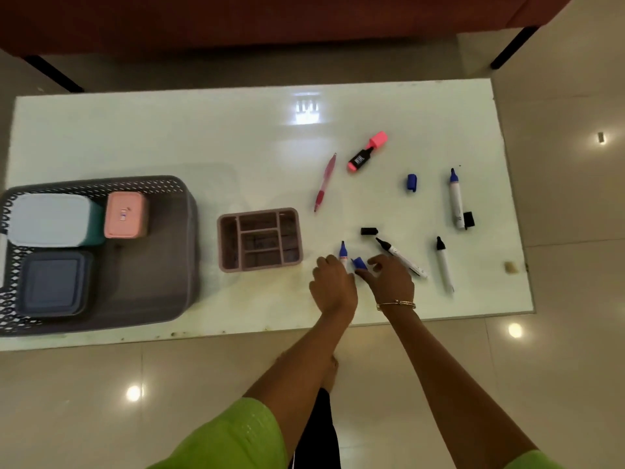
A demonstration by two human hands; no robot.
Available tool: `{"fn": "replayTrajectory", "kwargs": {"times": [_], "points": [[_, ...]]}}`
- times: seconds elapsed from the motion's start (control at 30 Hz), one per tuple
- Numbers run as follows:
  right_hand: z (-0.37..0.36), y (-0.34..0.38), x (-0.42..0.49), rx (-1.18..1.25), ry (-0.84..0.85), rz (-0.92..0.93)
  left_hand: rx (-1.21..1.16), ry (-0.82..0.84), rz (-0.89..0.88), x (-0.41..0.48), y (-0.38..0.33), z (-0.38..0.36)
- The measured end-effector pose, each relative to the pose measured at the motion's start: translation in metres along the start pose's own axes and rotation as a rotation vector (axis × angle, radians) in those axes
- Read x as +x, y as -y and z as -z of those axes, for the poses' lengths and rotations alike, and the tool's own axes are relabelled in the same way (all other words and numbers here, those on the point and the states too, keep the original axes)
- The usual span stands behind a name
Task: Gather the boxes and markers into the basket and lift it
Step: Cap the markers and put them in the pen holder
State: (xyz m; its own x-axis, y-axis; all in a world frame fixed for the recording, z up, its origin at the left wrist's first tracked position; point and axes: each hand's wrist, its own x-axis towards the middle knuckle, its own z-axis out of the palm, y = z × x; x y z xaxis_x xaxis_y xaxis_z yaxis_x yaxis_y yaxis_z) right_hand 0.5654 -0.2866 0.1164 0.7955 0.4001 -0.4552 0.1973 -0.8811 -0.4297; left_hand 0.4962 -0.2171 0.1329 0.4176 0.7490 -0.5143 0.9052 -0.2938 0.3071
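Observation:
A grey perforated basket (162, 265) stands at the table's left and holds a white-lidded teal box (50, 220), a pink box (125, 214) and a dark blue box (50, 284). My left hand (333, 286) is closed around a blue-tipped marker (343, 250) that pokes up from the fist. My right hand (392, 279) pinches a blue cap (358, 263) just beside it. Loose on the table lie two black-tipped markers (400, 257) (443, 264), a blue-tipped marker (456, 198), a pink highlighter (367, 151), a red pen (324, 182), a blue cap (411, 182) and two black caps (368, 231) (469, 219).
A pink divided organiser tray (258, 239) stands between the basket and my hands. The white glass table (203, 137) ends close to my body; a red sofa (270, 18) stands beyond its far edge. A small beige eraser (511, 267) lies at the right edge.

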Motion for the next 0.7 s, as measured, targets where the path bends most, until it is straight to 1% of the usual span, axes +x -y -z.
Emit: {"fn": "replayTrajectory", "kwargs": {"times": [0.1,0.17,0.2,0.27,0.33,0.37,0.43,0.5,0.6,0.7], "points": [[-0.004,-0.003,0.006,0.003,-0.009,0.043,0.049,-0.009,-0.009,0.006,0.004,-0.003],[-0.004,-0.001,0.007,0.037,-0.023,0.048,-0.012,-0.001,0.005,0.007,0.007,0.002],[-0.002,0.001,0.007,0.089,-0.042,0.038,-0.079,0.006,0.018,0.007,0.009,0.006],[0.006,0.005,0.006,0.326,-0.069,-0.029,-0.223,0.034,0.007,0.006,0.015,0.014],[0.022,0.008,0.005,0.615,-0.03,-0.122,-0.342,0.096,-0.068,0.002,0.024,0.021],[0.029,0.008,0.005,0.698,-0.008,-0.147,-0.4,0.121,-0.103,-0.001,0.029,0.024],[0.038,0.006,0.005,0.736,0.029,-0.14,-0.538,0.15,-0.122,-0.007,0.037,0.03],[0.043,0.008,0.005,0.714,0.061,-0.093,-0.65,0.164,-0.11,-0.012,0.042,0.037],[0.044,0.016,0.007,0.687,0.096,-0.041,-0.736,0.152,-0.093,-0.015,0.041,0.045],[0.044,0.027,0.007,0.707,0.058,-0.023,-0.76,0.131,-0.083,-0.014,0.036,0.051]]}}
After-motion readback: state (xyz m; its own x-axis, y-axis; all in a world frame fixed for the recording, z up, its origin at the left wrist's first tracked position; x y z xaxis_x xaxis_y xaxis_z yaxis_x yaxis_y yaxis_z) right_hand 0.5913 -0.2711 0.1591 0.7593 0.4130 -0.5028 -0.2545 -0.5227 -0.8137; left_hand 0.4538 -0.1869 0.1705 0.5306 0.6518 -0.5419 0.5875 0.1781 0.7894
